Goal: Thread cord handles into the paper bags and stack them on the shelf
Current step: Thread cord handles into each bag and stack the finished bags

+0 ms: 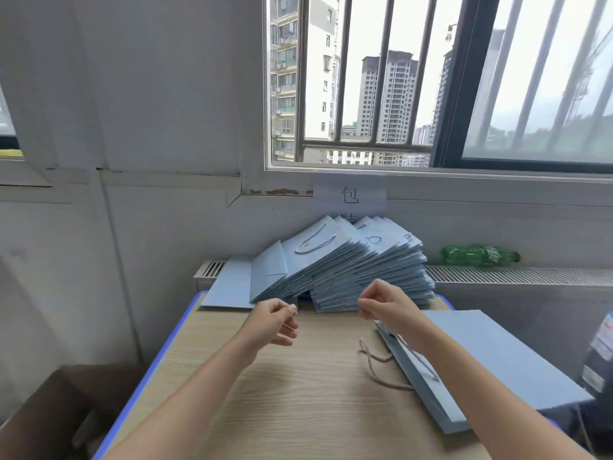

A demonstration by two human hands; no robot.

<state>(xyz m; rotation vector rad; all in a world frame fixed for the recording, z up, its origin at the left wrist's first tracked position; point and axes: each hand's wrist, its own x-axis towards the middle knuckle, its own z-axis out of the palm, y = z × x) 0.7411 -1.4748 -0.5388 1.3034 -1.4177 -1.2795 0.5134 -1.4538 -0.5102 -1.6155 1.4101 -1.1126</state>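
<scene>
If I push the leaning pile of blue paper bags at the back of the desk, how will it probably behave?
The pile of blue paper bags would probably slide apart, since the bags already lean fanned out against the wall. Each looks thin and flat, so likely light and bendable. The cord handles on top seem floppy and might snag.

A wooden table [282, 393] with a blue edge carries a slumped heap of pale blue paper bags [341, 270] at the back, a flat stack of bags [491, 366] on the right (cord [374, 370] trailing beside it).
</scene>
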